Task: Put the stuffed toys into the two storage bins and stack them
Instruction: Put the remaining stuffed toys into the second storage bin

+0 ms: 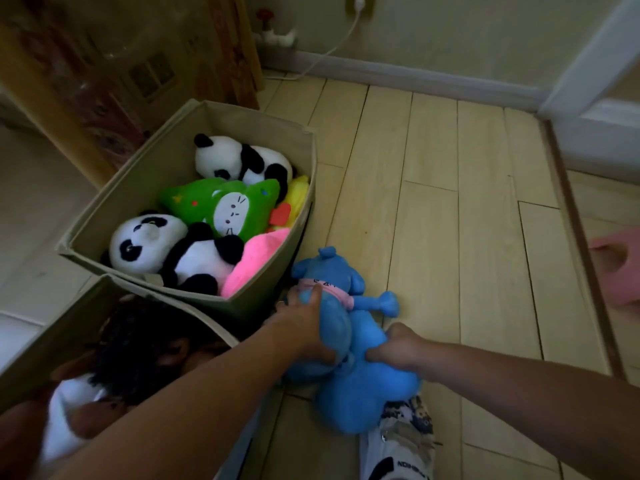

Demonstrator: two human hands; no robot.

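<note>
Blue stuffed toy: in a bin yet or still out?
Out. The blue stuffed toy is over the wood floor beside the far bin, held by the left hand and right hand.

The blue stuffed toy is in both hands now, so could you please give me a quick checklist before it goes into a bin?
1. Left hand grips blue toy: ok.
2. Right hand grips it: ok.
3. Toy clear of the floor: cannot tell.
4. Room in far bin: not ok, nearly full.
5. Room in near bin: cannot tell, partly hidden.
</note>
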